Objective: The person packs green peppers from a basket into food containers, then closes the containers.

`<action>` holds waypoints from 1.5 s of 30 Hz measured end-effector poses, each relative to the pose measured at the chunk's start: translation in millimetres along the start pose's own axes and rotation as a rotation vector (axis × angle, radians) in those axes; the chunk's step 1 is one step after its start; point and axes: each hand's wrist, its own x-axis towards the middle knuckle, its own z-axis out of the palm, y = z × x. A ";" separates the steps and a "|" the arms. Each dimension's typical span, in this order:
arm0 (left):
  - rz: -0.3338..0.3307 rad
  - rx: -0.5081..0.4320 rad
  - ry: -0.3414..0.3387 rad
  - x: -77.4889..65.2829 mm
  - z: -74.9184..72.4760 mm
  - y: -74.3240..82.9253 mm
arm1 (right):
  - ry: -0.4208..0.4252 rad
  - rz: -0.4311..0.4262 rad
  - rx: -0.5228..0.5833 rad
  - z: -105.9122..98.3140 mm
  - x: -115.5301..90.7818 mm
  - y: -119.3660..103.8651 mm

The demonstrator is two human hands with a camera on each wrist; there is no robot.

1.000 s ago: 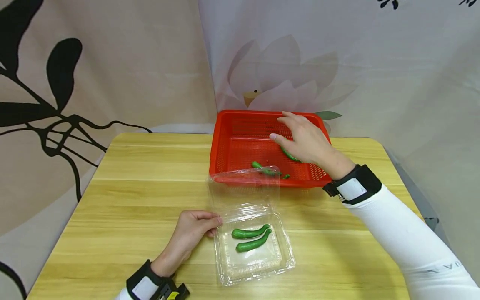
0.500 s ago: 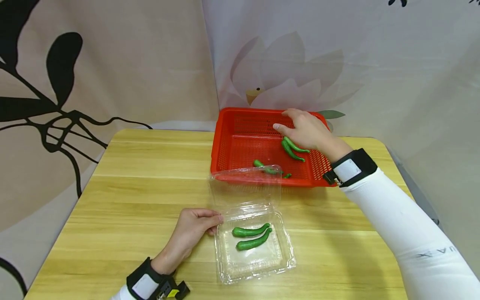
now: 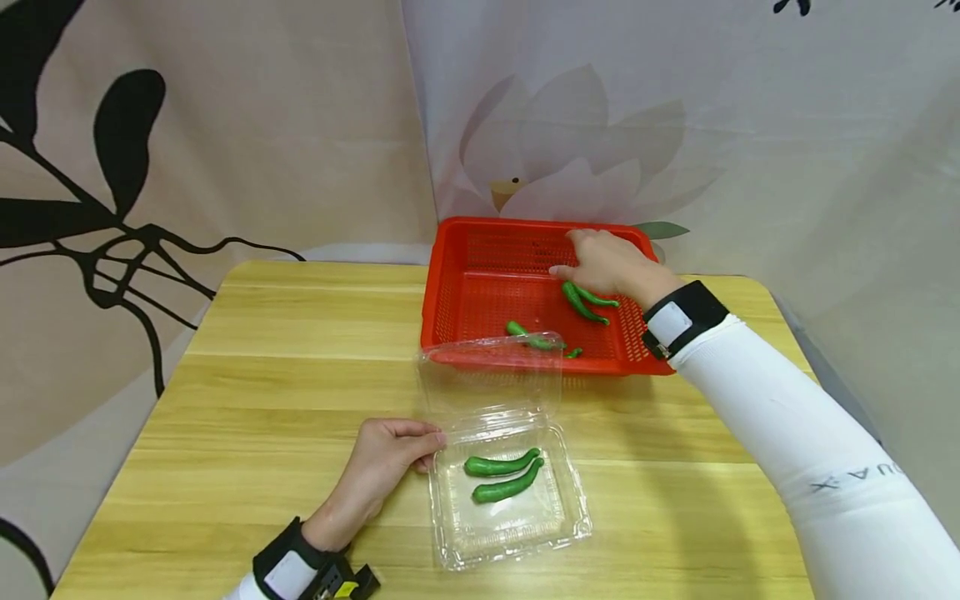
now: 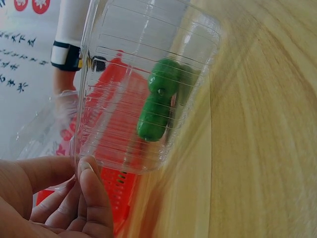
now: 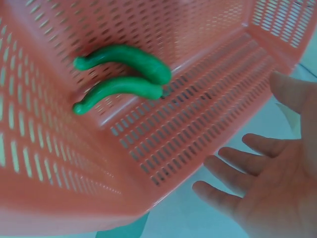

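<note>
In the head view my left hand (image 3: 386, 458) pinches the left edge of a clear hinged plastic box (image 3: 517, 533); the left wrist view shows thumb and fingertips on its rim. Two green chili peppers (image 3: 510, 486) lie side by side in the box's base. My right hand (image 3: 609, 265) is over the back right of a red perforated basket (image 3: 480, 283), holding nothing. Just below it, two more green peppers (image 3: 583, 306) lie in the basket. In the right wrist view the right fingers are spread beside the basket wall, apart from the peppers (image 5: 126, 87).
The box's raised lid (image 3: 487, 383) overlaps the basket's front rim, and another green pepper (image 3: 534, 340) shows partly through it. A small green piece (image 3: 574, 352) lies beside that pepper. A printed curtain (image 3: 315, 125) hangs behind the wooden table (image 3: 270, 375).
My right hand has moved slightly lower over the basket's back right, and the two peppers under it are now uncovered in the head view. The left hand and box stay in place.
</note>
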 end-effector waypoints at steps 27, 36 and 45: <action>0.013 -0.001 -0.010 0.5 1.8 -3.0 | -0.348 0.164 -0.014 34.7 33.0 15.0; 0.012 -0.007 -0.018 0.0 -1.2 -0.8 | -0.301 0.121 -0.051 46.4 39.1 11.7; 0.011 -0.027 -0.029 -1.2 -2.4 0.7 | -0.258 0.103 -0.036 49.5 40.4 12.8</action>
